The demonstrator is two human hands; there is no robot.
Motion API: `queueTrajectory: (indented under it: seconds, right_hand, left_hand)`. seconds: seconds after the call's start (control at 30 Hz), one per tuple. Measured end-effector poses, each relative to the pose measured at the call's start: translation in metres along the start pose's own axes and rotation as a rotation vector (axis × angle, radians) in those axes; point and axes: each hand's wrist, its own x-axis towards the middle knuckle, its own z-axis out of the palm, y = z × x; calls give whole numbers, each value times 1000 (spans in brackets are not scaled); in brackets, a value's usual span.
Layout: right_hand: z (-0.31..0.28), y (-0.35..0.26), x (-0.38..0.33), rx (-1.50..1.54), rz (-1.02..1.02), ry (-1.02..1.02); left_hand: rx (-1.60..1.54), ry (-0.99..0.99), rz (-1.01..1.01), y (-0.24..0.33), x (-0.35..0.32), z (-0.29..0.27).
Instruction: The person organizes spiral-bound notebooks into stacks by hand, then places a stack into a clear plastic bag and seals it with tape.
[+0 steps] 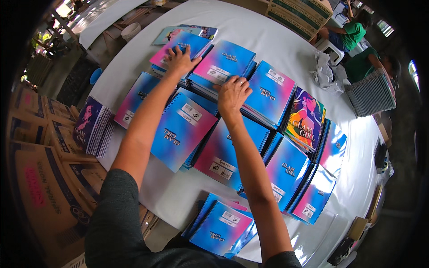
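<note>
My left hand (181, 62) rests with spread fingers on the blue-and-pink spiral notebook (169, 50) that tops a stack at the far left. My right hand (234, 93), a ring on one finger, curls its fingers at the near edge of another blue-and-pink notebook (229, 58) in the middle of the far row. Right beside that hand lies a similar notebook stack (271, 89). Closer to me are more such stacks, one under my left forearm (183, 129) and one left of my right forearm (223, 152). Each has a spiral binding and a white label.
A white-covered table (170, 201) carries everything. Purple spiral notebooks (91, 125) stand at the left edge; a colourful one (307, 116) lies right. Cardboard boxes (40, 196) are at left, more boxes (299, 18) at the far side. Two people (355, 33) are at far right, near a plastic bag (328, 73).
</note>
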Motion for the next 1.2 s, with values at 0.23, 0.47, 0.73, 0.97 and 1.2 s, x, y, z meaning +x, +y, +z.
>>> queueTrajectory:
  seconds: [0.23, 0.47, 0.73, 0.97, 1.2]
  right_hand:
    - [-6, 3, 20, 279, 164, -36]
    - [-26, 75, 48, 109, -249, 74]
    - [-55, 106, 93, -249, -962, -343]
    - [-166, 126, 45, 417, -168, -209]
    - [-297, 199, -186, 1051, 235, -207]
  left_hand:
    - [78, -149, 131, -2, 13, -1]
    - [141, 32, 299, -7, -3, -8]
    - [56, 305, 347, -22, -52, -47]
    - [-122, 317, 416, -91, -93, -62]
    - [-242, 454, 76, -20, -264, -104]
